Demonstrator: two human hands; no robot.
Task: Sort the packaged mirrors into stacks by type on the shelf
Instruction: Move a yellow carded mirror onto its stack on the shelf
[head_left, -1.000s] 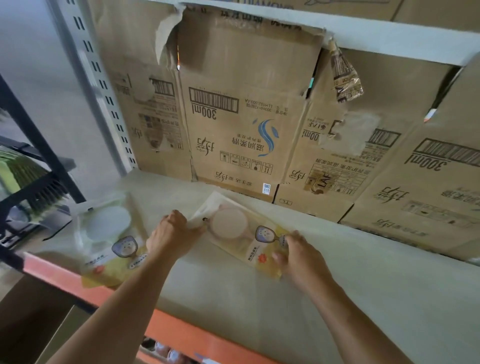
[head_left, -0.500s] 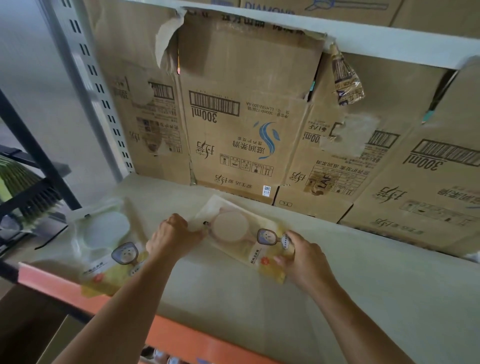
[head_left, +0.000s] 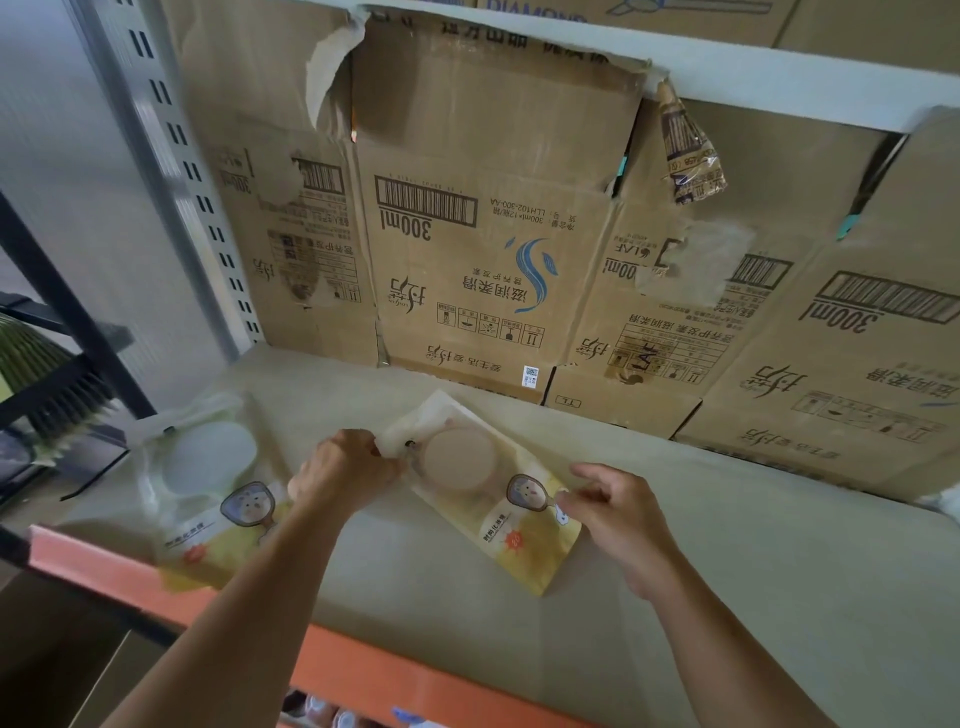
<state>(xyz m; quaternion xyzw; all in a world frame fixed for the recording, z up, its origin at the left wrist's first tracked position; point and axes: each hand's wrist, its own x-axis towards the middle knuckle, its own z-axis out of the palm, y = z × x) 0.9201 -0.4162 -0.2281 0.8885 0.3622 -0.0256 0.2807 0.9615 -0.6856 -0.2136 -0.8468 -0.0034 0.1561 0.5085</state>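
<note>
A yellow and white packaged mirror with a pink round mirror (head_left: 483, 493) lies tilted on the pale shelf board (head_left: 753, 582) in the middle. My left hand (head_left: 345, 470) pinches its upper left corner. My right hand (head_left: 618, 514) hovers at its right edge with fingers spread, touching or just off the pack. A second packaged mirror with a white round mirror (head_left: 208, 493) lies at the left, overhanging the shelf's front edge.
Upside-down cardboard boxes (head_left: 483, 249) line the back of the shelf. An orange beam (head_left: 363, 670) runs along the front edge. A perforated grey upright (head_left: 171, 171) stands at the left, with a black rack (head_left: 62, 332) beyond it.
My right hand has let go of the pink mirror pack's lower right edge and opened its fingers. The left hand still holds the upper corner.
</note>
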